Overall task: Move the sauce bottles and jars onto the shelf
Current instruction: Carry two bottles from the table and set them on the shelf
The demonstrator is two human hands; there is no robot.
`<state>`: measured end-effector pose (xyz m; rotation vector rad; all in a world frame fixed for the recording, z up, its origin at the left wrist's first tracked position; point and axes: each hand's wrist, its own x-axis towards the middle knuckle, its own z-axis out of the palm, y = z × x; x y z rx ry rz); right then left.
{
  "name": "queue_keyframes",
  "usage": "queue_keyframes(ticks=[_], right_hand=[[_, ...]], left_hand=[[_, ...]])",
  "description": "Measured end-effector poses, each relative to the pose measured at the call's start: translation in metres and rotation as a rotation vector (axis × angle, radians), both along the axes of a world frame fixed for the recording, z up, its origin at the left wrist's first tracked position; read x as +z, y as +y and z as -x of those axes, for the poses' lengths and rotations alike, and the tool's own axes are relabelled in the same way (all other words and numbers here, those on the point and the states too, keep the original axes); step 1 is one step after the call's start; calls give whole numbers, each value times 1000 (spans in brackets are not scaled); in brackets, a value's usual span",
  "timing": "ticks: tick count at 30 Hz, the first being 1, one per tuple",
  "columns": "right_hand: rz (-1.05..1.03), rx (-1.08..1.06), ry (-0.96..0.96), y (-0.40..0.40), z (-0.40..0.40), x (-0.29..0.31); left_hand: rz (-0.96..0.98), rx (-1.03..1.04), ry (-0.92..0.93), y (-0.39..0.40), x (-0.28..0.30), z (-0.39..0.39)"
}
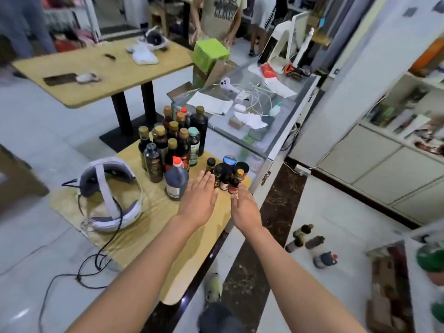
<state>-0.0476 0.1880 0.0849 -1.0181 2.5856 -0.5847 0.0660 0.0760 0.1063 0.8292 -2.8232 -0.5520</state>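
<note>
Low wooden table (134,239) with pale grain, beside a glass counter (262,131) on white tile. Both hands flat and open, gripping nothing: left hand (200,200) palm-down, fingers straight, tips just beside a cluster of small dark jars (227,174); right hand (245,207) edge-on, fingertips touching the nearest jar. Behind, tall dark sauce bottles (173,143) with gold caps, upright, tightly grouped. Further left, white headset (110,193), cable trailing.

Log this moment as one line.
left hand: open, beside small dark jars | right hand: open, other side | jars on wooden table, ungrasped
</note>
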Motion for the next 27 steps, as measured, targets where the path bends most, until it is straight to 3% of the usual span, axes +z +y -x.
queue_keyframes(ticks=[11,17,22,27], right_hand=[[174,-175,-213,-59,103,-48],[171,-264,-316,-74,146,-75],[156,-244,-390,-79,162,-90],[178,-249,-442,-84,165,-98]], left_hand=[[-136,-25,-136,-43,-29,118],[-182,33,-212,-66,-65,175],[-50,-39,-472,-68,-74,207],[-14,-39,-521,-75,-81,219]])
